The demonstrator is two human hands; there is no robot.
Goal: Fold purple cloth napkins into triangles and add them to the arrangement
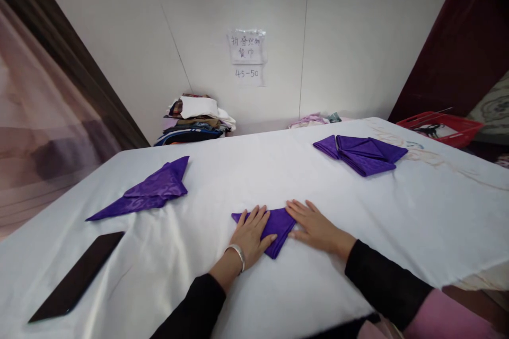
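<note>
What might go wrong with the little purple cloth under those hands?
Its layers might spring apart: only the left hand, flat on top, and the right hand, fingertips at one corner, seem to press on the purple cloth. Also, the white tablecloth has wrinkles, so if it gets tugged, the purple cloth could slide crooked.

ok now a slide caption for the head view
Left hand spread on a folded purple cloth, right hand at its edge, on a white tablecloth.
</note>
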